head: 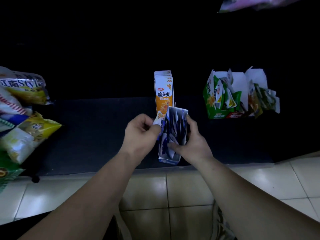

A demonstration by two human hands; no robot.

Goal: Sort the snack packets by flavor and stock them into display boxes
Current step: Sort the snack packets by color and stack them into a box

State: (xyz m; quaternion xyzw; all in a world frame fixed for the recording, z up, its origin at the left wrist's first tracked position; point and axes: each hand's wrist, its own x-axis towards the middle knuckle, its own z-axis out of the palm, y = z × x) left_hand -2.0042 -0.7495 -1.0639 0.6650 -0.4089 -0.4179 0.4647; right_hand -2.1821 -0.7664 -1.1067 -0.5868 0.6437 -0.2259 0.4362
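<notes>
A dark shelf [95,132] runs above a pale tiled floor [173,191], and the blue display box [168,160] sits at its front edge, near the middle. The box's open top faces up, and its long axis runs from that edge back to the upright orange box [163,94]. The left hand [142,130] pinches the top of one of the blue packets [173,129] at the box's left rim, while the right hand [192,141] clasps the right wall with its thumb across the packets. The box looks like light, thin card that would buckle if squeezed, so it is probably best held low by both long walls, and the packets, likely slick and floppy, by their sealed top edges.
</notes>
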